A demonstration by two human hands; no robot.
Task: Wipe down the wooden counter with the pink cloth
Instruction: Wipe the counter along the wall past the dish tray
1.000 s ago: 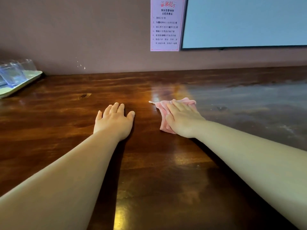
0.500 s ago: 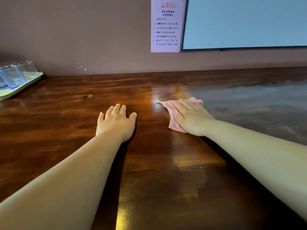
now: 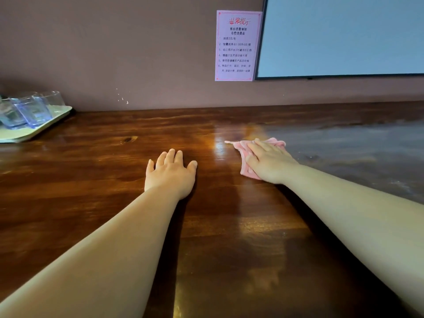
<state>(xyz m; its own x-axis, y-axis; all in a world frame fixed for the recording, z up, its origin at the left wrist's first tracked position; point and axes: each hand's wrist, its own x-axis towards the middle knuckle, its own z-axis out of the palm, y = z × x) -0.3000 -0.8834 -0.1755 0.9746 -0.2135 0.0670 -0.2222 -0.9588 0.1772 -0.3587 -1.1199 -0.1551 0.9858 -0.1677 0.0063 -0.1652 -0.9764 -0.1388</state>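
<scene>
while we lean over the wooden counter (image 3: 91, 191), this is what we see:
left hand: our left hand (image 3: 171, 175) lies flat, palm down, on bare wood near the middle of the counter, fingers spread and pointing toward the back edge, grasping nothing.
right hand: our right hand (image 3: 268, 162) presses flat on the pink cloth (image 3: 244, 154), palm down with the fingers stretched over it rather than curled around it; it pins the cloth without gripping it.
pink cloth: bunched under our right hand, just right of the counter's middle and closer to the back edge than the front; one thin corner pokes out to the left and a ruffled edge shows beyond the fingertips.
counter surface: dark glossy boards with a bright glare patch just left of the cloth; the right part looks dull and grey with reflected light.
back left corner: a pale green tray (image 3: 34, 131) carries clear glasses (image 3: 29, 110), well apart from both hands.
wall behind: a pink notice (image 3: 237, 45) with printed text hangs beside a dark-framed screen (image 3: 344, 35), above the back edge.
</scene>
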